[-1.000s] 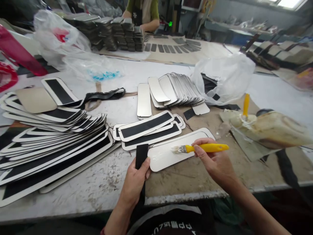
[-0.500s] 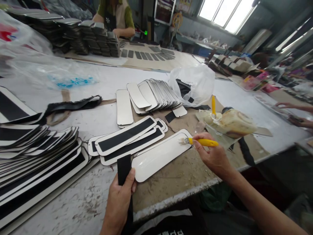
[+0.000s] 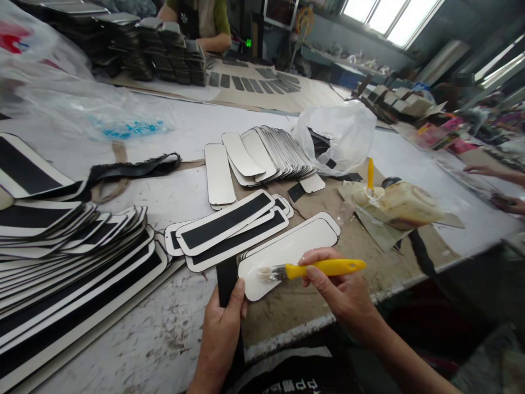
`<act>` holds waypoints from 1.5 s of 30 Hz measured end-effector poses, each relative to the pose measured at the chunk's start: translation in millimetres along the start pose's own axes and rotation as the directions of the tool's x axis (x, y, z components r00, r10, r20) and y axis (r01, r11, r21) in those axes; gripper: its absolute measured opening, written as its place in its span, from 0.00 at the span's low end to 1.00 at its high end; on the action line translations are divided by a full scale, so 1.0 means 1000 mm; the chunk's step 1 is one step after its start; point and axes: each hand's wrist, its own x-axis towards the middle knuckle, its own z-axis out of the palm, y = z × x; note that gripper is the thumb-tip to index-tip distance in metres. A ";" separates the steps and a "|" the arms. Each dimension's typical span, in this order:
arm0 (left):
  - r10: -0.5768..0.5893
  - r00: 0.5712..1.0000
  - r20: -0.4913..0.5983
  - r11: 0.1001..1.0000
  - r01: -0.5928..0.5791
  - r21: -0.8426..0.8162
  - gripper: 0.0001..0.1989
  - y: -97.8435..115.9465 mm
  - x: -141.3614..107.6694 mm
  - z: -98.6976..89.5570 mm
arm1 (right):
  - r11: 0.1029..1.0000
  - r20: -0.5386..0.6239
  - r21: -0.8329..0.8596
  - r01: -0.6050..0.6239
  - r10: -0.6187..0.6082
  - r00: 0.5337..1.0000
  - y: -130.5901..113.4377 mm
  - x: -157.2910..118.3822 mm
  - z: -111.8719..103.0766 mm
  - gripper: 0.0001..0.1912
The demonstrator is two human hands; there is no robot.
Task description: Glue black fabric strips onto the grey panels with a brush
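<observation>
My right hand (image 3: pixel 346 298) grips a yellow-handled paintbrush (image 3: pixel 334 267), its bristles resting on the near left end of a glossy white panel (image 3: pixel 301 241). That panel lies on top of others like it on brown board. My left hand (image 3: pixel 221 325) is closed around a black strip (image 3: pixel 227 279), thumb on top, right by the panel's left end. Just behind lie overlapping white panels with black centres (image 3: pixel 227 221). Farther back are a fanned row of plain white panels (image 3: pixel 283 153) and a single pale panel (image 3: pixel 220 174).
At left rises a big stack of black-centred panels (image 3: pixel 74 290). A stained plastic container (image 3: pixel 410 203) with another yellow brush (image 3: pixel 370 172) stands at right, near a clear bag (image 3: pixel 340 131) of black pieces. Co-workers' hands (image 3: pixel 498 175) show at the right edge; another person (image 3: pixel 205 27) sits behind.
The brush in my right hand has swept from the panel's far right end to its near left end. My left hand still holds the black strip. The camera view has shifted slightly.
</observation>
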 end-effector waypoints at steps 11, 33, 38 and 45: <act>-0.070 0.993 -0.096 0.991 0.080 0.106 0.22 0.016 -0.006 0.003 | 0.872 -0.223 -0.489 0.009 -0.135 0.965 0.030 0.009 -0.047 0.06; 0.013 0.985 -0.171 0.991 -0.036 -0.131 0.18 0.011 -0.008 0.001 | 0.716 -0.216 -0.677 0.169 -0.413 0.885 0.005 0.004 -0.075 0.04; 0.025 0.971 -0.236 0.921 -0.114 -0.373 0.15 0.025 -0.019 -0.007 | 0.766 -0.134 -0.590 0.255 -0.404 0.905 -0.013 0.004 -0.063 0.07; -0.030 1.000 0.001 0.888 0.027 -0.458 0.13 0.053 -0.047 -0.003 | 0.908 0.225 -0.264 0.325 -0.270 0.936 -0.023 0.013 -0.006 0.09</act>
